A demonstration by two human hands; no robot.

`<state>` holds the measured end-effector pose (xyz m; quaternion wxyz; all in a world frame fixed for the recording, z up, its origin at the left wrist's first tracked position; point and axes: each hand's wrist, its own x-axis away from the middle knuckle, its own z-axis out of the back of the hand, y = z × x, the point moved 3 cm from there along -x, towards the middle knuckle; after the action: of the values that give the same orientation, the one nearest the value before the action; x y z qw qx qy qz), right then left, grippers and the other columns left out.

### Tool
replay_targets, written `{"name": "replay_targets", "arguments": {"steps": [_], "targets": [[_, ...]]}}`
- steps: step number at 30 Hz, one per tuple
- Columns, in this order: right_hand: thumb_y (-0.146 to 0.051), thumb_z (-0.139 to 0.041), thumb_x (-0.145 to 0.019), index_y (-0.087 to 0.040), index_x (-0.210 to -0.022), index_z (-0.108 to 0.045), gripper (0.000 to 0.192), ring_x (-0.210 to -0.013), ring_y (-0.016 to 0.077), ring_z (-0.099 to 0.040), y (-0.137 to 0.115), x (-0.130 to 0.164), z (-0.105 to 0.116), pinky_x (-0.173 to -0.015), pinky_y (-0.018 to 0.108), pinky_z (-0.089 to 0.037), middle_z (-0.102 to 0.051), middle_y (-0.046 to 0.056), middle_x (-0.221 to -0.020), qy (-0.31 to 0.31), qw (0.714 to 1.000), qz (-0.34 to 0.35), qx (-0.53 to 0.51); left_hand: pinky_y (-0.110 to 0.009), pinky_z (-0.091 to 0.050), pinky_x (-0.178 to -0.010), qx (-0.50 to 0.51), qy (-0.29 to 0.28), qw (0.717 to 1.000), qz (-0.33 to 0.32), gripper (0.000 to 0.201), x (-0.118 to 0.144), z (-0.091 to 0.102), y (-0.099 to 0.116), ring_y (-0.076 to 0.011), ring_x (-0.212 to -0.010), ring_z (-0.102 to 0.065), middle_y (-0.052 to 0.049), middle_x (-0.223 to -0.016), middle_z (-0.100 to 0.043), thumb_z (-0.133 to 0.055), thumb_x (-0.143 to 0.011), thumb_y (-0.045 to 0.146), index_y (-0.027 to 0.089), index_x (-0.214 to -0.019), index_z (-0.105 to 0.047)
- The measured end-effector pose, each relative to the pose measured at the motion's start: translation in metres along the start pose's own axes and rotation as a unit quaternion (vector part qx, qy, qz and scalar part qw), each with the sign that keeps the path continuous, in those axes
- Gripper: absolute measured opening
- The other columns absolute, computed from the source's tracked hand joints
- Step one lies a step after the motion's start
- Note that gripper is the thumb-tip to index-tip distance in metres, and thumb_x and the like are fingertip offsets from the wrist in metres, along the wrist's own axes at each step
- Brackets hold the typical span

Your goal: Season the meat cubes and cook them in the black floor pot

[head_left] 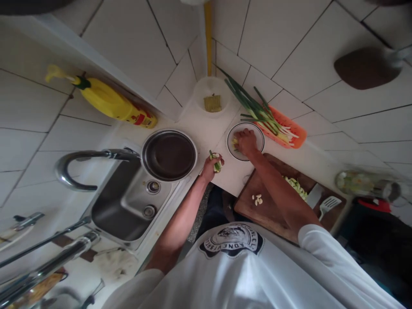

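My left hand is closed around a bunch of green and white vegetable pieces, held over the counter edge between the pan and the plate. Reaching into a white plate with a dark rim, my right hand has its fingers bent down. Small pale yellow-green scraps show beside these fingertips; what lies under them is hidden. On the wooden cutting board, below my right forearm, are several peeled garlic cloves and a pile of chopped pale green vegetable.
A knife and a slotted spatula lie on the board. Spring onions rest across an orange basket. A round dark pan sits by the sink and faucet. A yellow bottle and white tub stand behind.
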<state>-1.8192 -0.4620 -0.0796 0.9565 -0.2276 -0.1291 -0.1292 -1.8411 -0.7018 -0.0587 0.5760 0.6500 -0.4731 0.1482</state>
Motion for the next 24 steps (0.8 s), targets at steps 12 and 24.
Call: {"name": "replay_targets", "arguments": {"steps": [12,24], "targets": [[-0.029,-0.075,-0.106,-0.015,-0.132,-0.074,0.029,-0.130,0.0382,-0.061,-0.003,0.000,0.002,-0.118,0.055,-0.036,-0.078,0.018,-0.126,-0.054,0.998,0.012,0.034,-0.025,-0.031,-0.050,0.021,-0.053,0.998,-0.015,0.040,-0.014,-0.009,0.009,-0.0111,-0.054,-0.047,0.002,-0.069,-0.064,-0.082,-0.072,0.050,0.022,-0.093,-0.063],[-0.027,-0.072,-0.105,-0.018,-0.120,-0.081,0.020,-0.121,0.0368,-0.063,0.003,0.001,0.010,-0.115,0.056,-0.040,-0.081,0.017,-0.118,-0.041,0.999,0.017,0.002,-0.025,-0.032,-0.053,0.025,-0.035,0.999,0.016,0.034,-0.022,-0.028,0.031,-0.0103,-0.055,-0.047,0.003,-0.067,-0.057,-0.081,-0.086,0.050,0.022,-0.087,-0.061]]}}
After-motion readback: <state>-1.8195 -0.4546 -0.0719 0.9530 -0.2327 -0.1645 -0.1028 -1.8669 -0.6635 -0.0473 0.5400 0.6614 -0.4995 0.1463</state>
